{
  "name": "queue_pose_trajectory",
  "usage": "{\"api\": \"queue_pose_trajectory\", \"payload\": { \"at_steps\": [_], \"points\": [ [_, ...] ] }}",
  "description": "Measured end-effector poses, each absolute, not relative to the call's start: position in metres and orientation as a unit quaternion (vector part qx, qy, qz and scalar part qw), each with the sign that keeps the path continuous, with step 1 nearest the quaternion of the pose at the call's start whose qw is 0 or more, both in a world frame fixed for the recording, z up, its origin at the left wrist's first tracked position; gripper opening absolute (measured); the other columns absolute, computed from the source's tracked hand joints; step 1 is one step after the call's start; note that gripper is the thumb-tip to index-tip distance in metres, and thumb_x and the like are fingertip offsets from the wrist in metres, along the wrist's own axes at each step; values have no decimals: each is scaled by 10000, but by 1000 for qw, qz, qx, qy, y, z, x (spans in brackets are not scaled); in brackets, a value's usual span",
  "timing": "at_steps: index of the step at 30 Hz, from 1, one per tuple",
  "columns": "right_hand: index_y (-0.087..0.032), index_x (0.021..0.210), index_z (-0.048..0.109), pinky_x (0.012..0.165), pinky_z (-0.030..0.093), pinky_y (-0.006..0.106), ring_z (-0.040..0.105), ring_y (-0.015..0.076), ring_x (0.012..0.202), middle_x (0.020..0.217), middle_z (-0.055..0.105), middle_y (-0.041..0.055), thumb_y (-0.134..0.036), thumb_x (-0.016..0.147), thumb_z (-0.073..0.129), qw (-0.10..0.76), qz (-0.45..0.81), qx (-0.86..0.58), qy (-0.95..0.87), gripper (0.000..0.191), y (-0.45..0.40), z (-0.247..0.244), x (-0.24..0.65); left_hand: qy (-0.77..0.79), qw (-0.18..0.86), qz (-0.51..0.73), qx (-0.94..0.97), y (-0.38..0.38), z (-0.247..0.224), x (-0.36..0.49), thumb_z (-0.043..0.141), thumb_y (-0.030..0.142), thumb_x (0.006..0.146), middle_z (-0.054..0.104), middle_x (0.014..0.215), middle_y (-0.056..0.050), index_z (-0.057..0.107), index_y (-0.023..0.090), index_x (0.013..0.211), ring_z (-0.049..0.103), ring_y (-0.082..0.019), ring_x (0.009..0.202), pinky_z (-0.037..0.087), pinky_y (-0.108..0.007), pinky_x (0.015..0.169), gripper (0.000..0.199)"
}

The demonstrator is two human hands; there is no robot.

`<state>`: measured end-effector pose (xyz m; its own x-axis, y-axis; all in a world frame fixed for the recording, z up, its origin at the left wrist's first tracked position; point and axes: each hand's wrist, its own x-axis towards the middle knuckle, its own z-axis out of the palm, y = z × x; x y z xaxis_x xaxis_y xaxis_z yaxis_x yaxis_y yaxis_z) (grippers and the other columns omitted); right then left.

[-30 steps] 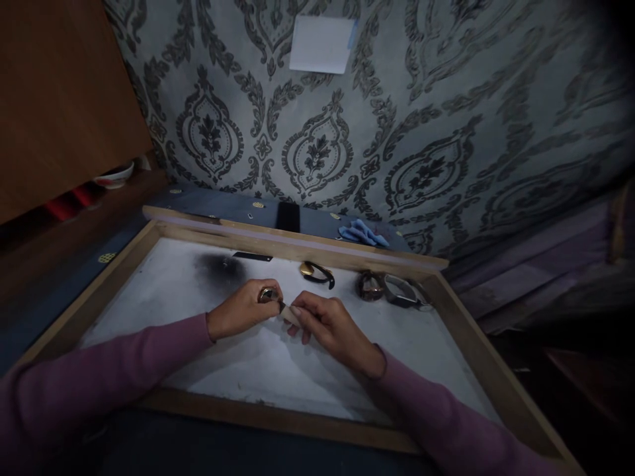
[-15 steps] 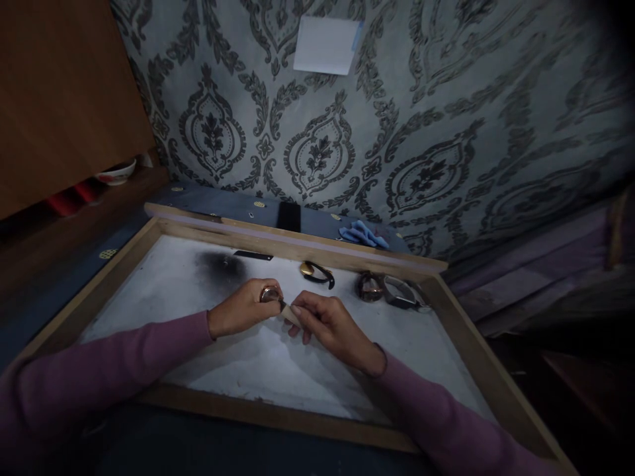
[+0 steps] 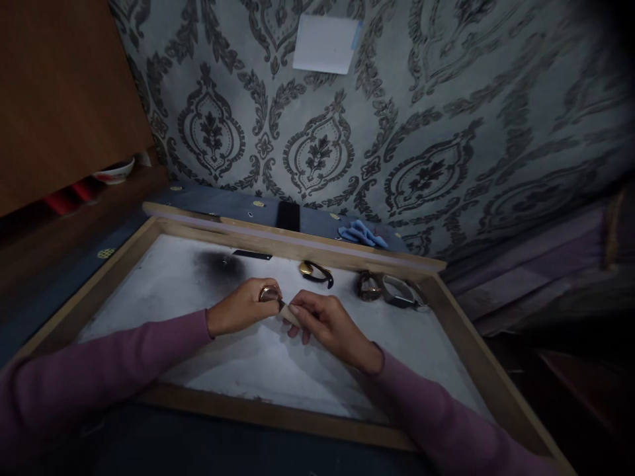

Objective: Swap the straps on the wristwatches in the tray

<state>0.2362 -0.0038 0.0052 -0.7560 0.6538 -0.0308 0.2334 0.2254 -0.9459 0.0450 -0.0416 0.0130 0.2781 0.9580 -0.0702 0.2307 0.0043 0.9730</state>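
My left hand [image 3: 244,307] is closed around a wristwatch [image 3: 268,294] with a round, rose-gold-coloured case. From the case a strap [image 3: 290,317], dark at the near end and pale further along, runs across to the right. The fingers and thumb of my right hand [image 3: 330,324] pinch this pale strap. Both hands are over the white floor of a shallow wooden tray [image 3: 278,406]. Beyond them on that floor lies another watch [image 3: 316,272] with a gold case and a black strap.
Two more watches, one dark brown [image 3: 369,285] and one grey [image 3: 399,291], lie at the tray's right. A flat black strip [image 3: 253,254] lies at its far side. Behind the rim are a black phone-like object [image 3: 288,215] and a blue cloth [image 3: 363,233].
Almost nothing differs. Both hands keep their hold on the watch and strap, and the whole view has shifted very slightly.
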Motion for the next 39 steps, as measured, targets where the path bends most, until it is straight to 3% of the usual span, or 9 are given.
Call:
{"api": "queue_pose_trajectory", "payload": {
  "at_steps": [39],
  "points": [
    [-164, 784, 543, 407, 451, 168, 583, 84, 455, 608, 655, 21, -403, 913, 502, 187, 560, -299, -750, 274, -4, 5, 233, 486, 515, 350, 614, -40, 8, 45, 472, 228, 655, 357, 565, 74, 478, 179, 670, 306, -93, 544, 279, -217, 501, 51]
  ]
}}
